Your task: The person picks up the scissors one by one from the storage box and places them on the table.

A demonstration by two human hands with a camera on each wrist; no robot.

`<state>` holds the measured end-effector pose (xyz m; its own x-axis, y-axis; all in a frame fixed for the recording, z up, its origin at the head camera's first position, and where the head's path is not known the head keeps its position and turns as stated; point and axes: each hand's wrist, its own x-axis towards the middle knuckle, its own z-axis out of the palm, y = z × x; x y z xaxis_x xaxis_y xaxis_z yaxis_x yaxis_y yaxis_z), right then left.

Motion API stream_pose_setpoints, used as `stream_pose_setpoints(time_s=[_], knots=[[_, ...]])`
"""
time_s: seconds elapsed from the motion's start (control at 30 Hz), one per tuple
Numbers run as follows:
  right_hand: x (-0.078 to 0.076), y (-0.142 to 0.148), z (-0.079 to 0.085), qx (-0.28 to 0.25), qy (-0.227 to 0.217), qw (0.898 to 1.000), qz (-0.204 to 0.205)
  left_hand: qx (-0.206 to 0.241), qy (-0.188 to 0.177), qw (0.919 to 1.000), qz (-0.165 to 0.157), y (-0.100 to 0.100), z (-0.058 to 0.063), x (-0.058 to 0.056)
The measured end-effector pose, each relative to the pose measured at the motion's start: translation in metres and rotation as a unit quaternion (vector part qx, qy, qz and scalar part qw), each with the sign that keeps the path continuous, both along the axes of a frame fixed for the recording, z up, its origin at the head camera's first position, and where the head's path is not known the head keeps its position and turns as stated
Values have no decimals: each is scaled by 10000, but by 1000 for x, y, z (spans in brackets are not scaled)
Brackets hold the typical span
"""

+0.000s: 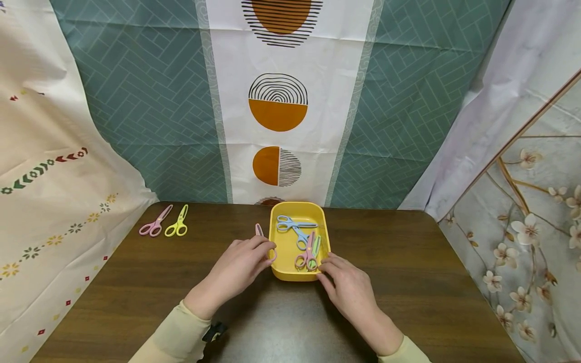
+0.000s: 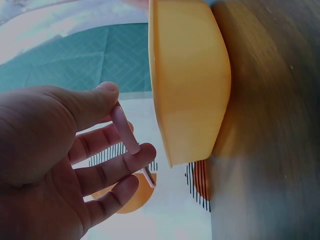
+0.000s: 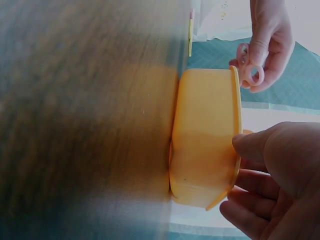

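Here's the left forearm [image 1: 172,335] at seven o'clock in the head view, left hand [image 1: 238,264] aimed toward one, back uppermost, left thumb [image 2: 95,102] and bent fingers [image 2: 107,172] locked in a pinch! Over at five, the right forearm [image 1: 388,335], right hand [image 1: 347,285] angled toward eleven, back up too, right thumb [image 3: 252,143] opposite its curving fingers in a grip!

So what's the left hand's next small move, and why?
Probably ease the pink loop-handled scissors right and down into the yellow rounded tray: the left hand holds them at its left side, the right hand touches the tray, and blue scissors lie inside.
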<state>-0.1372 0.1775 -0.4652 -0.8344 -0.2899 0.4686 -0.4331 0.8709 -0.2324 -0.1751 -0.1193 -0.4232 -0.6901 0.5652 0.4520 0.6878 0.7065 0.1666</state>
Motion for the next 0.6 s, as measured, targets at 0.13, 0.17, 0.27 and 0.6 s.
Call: stream_pose_setpoints(time_s=[0.13, 0.17, 0.27, 0.6], knots=[[0, 0, 0, 5, 10, 10000, 3, 35, 34, 10000, -9, -5, -2, 0], [0, 0, 0, 6, 8, 10000, 4, 37, 35, 10000, -18, -6, -3, 1], [0, 0, 0, 13, 4, 10000, -5, 10, 61, 10000, -16, -9, -5, 0], [0, -1, 1, 26, -77, 10000, -41, -224, -9, 9997, 76, -19, -11, 1]])
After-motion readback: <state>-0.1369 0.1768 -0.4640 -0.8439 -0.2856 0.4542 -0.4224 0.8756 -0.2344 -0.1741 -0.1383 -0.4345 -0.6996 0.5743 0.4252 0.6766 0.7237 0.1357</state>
